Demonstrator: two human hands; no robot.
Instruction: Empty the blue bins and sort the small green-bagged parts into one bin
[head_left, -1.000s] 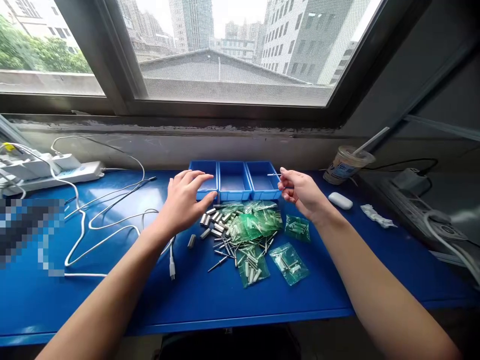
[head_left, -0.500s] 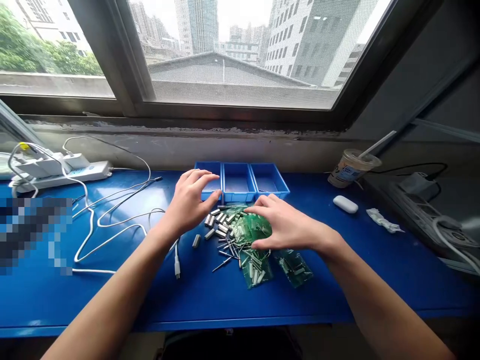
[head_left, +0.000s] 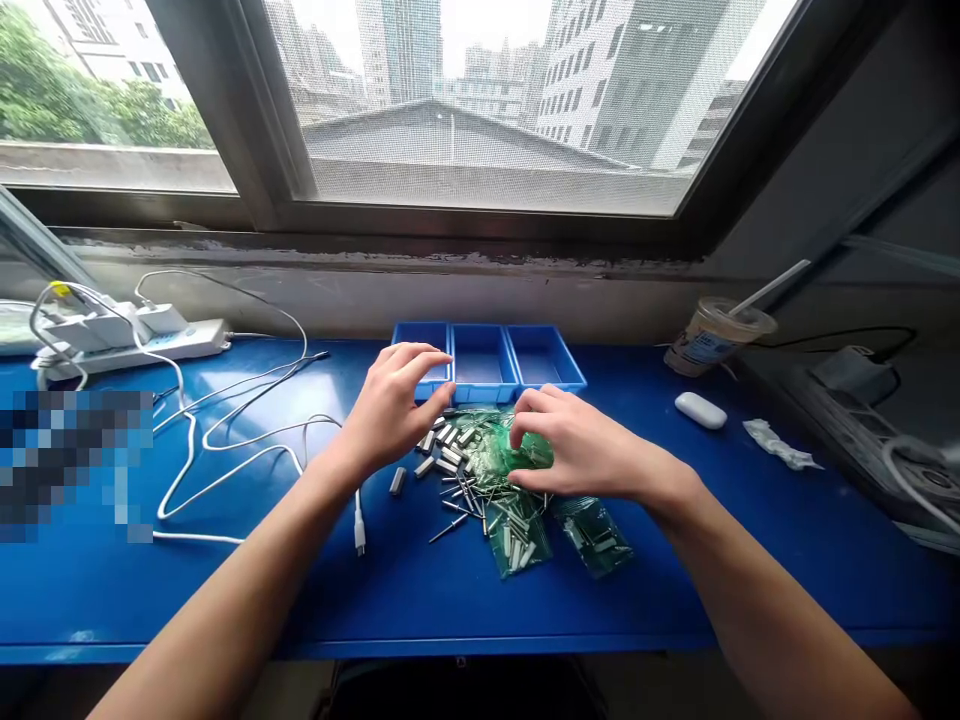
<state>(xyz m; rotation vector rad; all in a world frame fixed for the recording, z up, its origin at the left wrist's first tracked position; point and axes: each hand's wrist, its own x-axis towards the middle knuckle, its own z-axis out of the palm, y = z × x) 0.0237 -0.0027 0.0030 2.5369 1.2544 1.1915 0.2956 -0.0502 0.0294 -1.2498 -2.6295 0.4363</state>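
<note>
left hand (head_left: 401, 405) by the blue bins' (head_left: 486, 392) left end, right hand (head_left: 577, 445) over green bags (head_left: 491, 450) in front of the bins, both with thumb and fingers parted.

– Read any words or numbers anywhere on the worktop (head_left: 420, 605)?
– Not one; nothing legible.
– Not even on the drink cup (head_left: 706, 340), near the far edge, towards the right corner?
– Printed on the side, with some blue in the design, but too small and blurred to make out.
– And on the white power strip (head_left: 180, 344), near the far edge, towards the left corner?
– Marked in blue on top, just as impossible to read.
</note>
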